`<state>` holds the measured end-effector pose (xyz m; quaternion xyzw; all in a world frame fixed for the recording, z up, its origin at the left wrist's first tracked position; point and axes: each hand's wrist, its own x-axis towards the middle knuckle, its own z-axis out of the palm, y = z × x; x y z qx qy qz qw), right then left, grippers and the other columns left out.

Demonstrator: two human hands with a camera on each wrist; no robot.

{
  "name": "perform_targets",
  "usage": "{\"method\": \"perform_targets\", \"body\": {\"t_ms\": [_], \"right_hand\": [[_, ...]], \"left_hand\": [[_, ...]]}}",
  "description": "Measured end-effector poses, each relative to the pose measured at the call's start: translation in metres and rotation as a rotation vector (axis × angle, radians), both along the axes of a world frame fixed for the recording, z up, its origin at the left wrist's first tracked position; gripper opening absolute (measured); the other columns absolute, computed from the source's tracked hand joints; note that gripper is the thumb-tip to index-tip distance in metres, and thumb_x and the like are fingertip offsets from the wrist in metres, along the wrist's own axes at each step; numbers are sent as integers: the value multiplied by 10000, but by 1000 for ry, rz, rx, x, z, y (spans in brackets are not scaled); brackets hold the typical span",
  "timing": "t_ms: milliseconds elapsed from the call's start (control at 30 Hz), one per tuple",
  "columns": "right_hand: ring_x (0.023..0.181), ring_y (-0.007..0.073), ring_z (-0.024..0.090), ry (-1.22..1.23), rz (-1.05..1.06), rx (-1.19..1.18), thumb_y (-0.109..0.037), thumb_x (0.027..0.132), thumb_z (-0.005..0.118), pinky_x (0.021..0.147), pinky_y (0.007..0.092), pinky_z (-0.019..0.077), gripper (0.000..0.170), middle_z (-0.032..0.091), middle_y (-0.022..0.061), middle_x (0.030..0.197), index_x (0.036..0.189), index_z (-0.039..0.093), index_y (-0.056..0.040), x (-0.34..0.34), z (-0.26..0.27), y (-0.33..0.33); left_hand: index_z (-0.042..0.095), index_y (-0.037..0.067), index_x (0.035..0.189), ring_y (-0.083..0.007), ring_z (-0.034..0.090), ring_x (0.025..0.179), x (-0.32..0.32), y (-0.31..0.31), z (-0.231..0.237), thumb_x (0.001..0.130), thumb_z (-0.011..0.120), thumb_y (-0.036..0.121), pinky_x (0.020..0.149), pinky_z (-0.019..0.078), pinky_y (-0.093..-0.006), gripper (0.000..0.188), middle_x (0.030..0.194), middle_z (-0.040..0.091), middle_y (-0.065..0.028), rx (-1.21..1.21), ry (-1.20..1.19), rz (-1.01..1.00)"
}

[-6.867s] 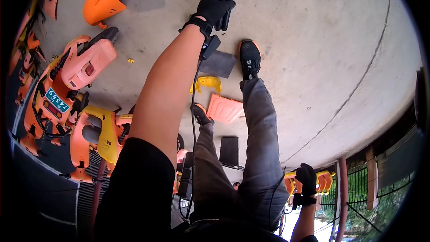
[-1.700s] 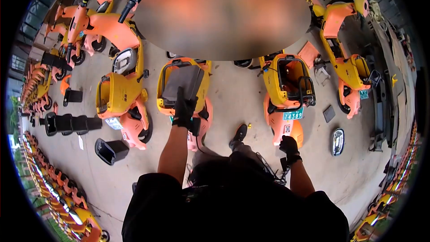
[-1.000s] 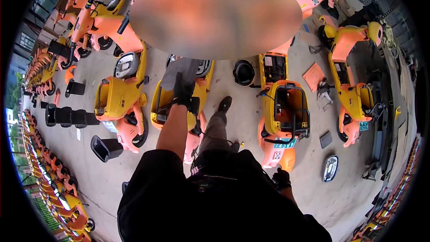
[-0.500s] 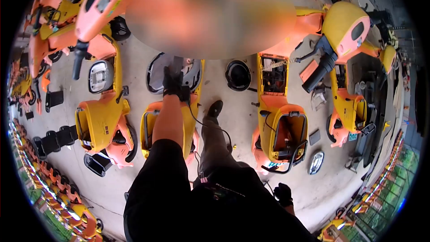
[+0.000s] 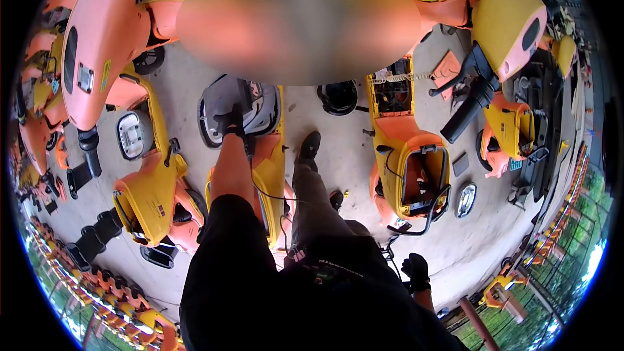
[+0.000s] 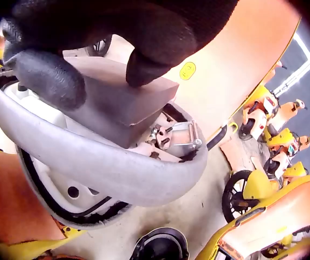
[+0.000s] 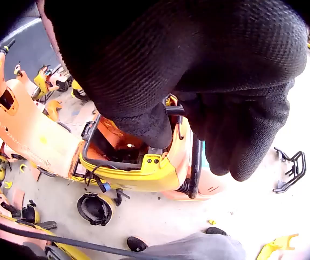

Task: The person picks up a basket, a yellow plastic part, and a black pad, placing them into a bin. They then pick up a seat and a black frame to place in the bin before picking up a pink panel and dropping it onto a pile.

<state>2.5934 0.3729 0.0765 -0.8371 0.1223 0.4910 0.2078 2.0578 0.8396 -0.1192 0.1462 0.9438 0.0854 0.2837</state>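
In the head view my left hand [image 5: 231, 120], in a black glove, grips a dark grey rectangular block [image 6: 114, 116]. The left wrist view has thumb and fingers around the block's upper part. Beneath it lies a grey scooter seat [image 6: 106, 165] with its white, hollow underside and metal latch showing; the block overlaps that hollow. The seat belongs with a yellow and orange scooter [image 5: 263, 175]. My right hand [image 5: 416, 270], also gloved, hangs low at my side. Its fingers are loosely curled and hold nothing, and in the right wrist view they overlap another scooter's rear basket [image 7: 128, 168].
A black helmet [image 5: 338, 99] lies on the floor between two scooters. To the right stands a scooter with an open rear basket [image 5: 422, 185]. Black bins [image 5: 94, 240] lie at the left. A thin cable [image 5: 273, 196] trails from my left wrist. A blurred oval covers the top.
From gripping black bars near the floor, my left hand has come to hold the grey block, carrying it forward from over a rear basket onto the upturned seat. My right hand stays low.
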Motion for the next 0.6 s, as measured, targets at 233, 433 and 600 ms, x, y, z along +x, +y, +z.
{"method": "perform_targets", "body": {"t_ms": [233,433,600], "right_hand": [[651,209,586,-13,-47,31,-294,782,605,550,364,511,263,590,93,768,943,524,-101,-36,4,-17],[678,214,595,9,-180,112,-280,769,627,587,355,520,292,593,80,773,984,534,-106,-64,1,-39],[637,149,569,-5,-311,118,-263,776,608,563,299,494,268,567,39,737,968,538,-90,-93,-5,-52]], "left_hand": [[405,6,1230,-377,437,1130,-76,-12,-124,767,398,579,953,324,-427,737,1212,457,-237,-128,-47,-479],[374,-9,1228,-324,535,1010,-39,0,-13,910,200,307,923,330,-434,481,994,580,-240,-300,168,-1212],[565,49,1014,-318,586,858,-86,-24,-136,879,372,330,713,467,-414,366,946,599,-180,102,267,-1138]]}}
